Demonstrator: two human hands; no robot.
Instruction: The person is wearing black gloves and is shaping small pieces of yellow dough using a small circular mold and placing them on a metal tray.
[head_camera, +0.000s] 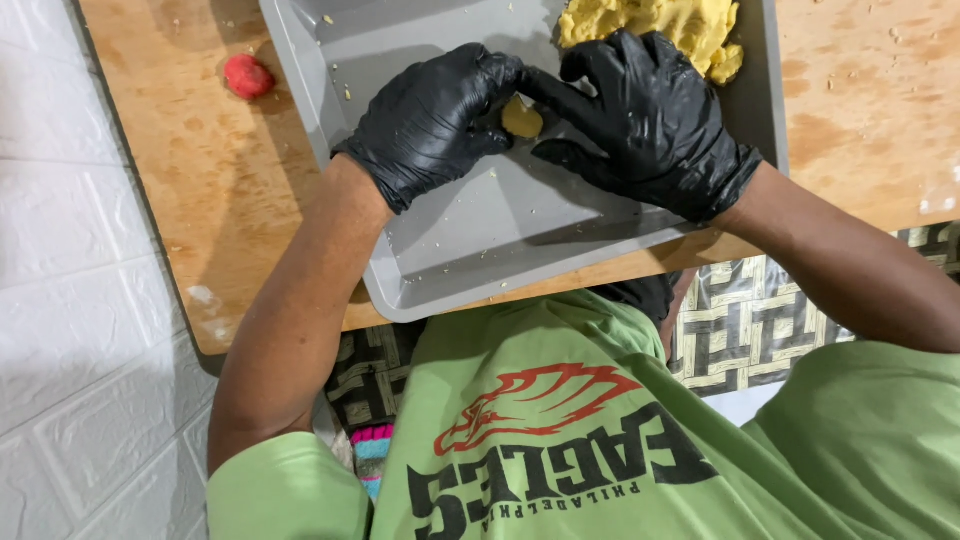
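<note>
White embossed wall panels run along the left edge of my view, and beside them lies a wooden surface (230, 190), stained and dusted with crumbs. On it sits a grey metal baking tray (480, 230), tilted at an angle, its near corner overhanging the surface's edge toward my green shirt (600, 440). Both my hands wear black gloves. My left hand (435, 120) is curled over the tray's middle, and my right hand (640, 115) meets it from the other side; the fingers (555, 95) of both are pressed around a small yellow dough ball (521, 118), pinching it between them just above the tray floor. I cannot tell whether the ball touches the tray. At the tray's far right corner lies a large lump of yellow dough (660, 25), touching my right hand's knuckles. Well apart, on the bare wood to the left, rests a small red ball (247, 76). Below the surface's edge a woven patterned mat (750, 320) shows.
</note>
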